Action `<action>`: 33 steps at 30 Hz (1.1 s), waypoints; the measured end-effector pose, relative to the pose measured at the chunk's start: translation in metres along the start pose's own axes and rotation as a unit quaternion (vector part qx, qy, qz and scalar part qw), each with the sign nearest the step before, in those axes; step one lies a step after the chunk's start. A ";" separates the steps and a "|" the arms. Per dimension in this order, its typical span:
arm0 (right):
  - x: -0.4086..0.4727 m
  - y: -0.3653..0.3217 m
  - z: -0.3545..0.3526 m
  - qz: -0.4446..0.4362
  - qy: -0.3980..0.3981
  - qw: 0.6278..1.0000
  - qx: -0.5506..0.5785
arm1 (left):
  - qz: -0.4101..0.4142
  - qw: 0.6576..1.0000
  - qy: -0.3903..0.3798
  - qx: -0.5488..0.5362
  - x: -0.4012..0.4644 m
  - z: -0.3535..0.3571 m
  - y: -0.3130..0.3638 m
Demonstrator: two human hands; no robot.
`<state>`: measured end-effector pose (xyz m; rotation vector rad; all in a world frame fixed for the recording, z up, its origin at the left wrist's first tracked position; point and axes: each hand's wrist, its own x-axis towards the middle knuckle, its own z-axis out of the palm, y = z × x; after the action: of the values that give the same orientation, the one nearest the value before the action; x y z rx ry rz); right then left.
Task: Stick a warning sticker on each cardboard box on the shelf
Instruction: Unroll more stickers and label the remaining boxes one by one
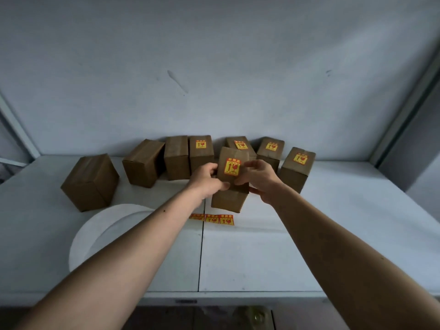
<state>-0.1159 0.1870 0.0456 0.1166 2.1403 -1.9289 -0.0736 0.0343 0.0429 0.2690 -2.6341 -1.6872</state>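
Note:
A cardboard box (pixel 229 198) stands at the middle of the white shelf (pixel 309 234), tilted a little toward me. A yellow and red warning sticker (pixel 232 166) lies on its top face. My left hand (pixel 207 181) grips the box's left side. My right hand (pixel 258 178) grips the right side, its thumb at the sticker's lower right corner. Behind stand several boxes with stickers, such as one at the right (pixel 296 169). Three plain boxes (pixel 90 182) (pixel 142 163) (pixel 177 157) stand at the left. A strip of spare stickers (pixel 213 219) lies just in front of the held box.
A round white plate-like disc (pixel 95 236) lies on the shelf at the front left, under my left forearm. The shelf's back wall rises behind the boxes, and metal uprights frame both sides. A seam runs down the shelf's middle.

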 end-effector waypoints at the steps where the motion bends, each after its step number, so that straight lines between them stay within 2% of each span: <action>1: -0.002 0.001 -0.012 0.002 0.004 1.000 -0.007 | -0.001 1.000 -0.016 0.000 0.001 0.010 0.005; 7: 0.008 0.017 -0.057 0.028 0.051 0.996 -0.064 | -0.011 0.998 -0.063 0.007 0.017 0.062 0.016; 15: 0.046 0.032 -0.074 0.039 0.076 0.991 -0.106 | -0.008 0.996 -0.087 0.021 0.053 0.090 0.006; 22: 0.057 0.034 -0.077 -0.006 0.150 0.974 -0.171 | 0.014 0.996 -0.091 0.018 0.069 0.092 0.002; 27: 0.045 0.021 -0.046 -0.103 0.212 0.919 -0.316 | 0.034 0.996 -0.024 0.074 0.070 0.052 -0.018; 30: 0.044 0.010 -0.011 -0.178 0.193 0.908 -0.327 | 0.018 0.995 0.042 0.086 0.074 0.016 -0.033; 33: 0.051 0.001 0.031 -0.204 0.145 0.910 -0.331 | 0.008 0.983 0.105 0.149 0.078 -0.023 -0.049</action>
<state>-0.1604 0.1505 0.0298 -0.2054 3.1019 -1.2892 -0.1410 -0.0180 0.0015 0.4018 -2.7069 -1.1791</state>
